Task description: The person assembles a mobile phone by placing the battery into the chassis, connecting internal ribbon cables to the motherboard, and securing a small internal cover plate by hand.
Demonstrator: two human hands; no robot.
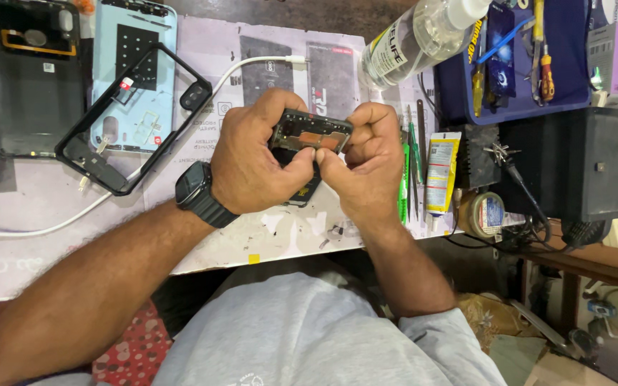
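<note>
Head view: the left hand (pixel 255 161) and right hand (pixel 363 161) both pinch a dark opened phone body with a copper-coloured inner plate (pixel 310 134), held at frame centre above the pale work mat (pixel 51 207); a black wristwatch (pixel 198 193) sits on the left wrist; at ten o'clock lies a black plastic phone frame (pixel 84 154) over a light-blue back cover (pixel 159 32); at one o'clock, a clear plastic bottle (pixel 413 39); at three o'clock, a white glue tube (pixel 439 171).

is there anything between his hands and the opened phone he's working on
Nothing visible does. The left hand and right hand both grip the dark opened phone body directly, thumbs pressed on its near edge. No tool, cable or part lies between fingers and phone.
</note>
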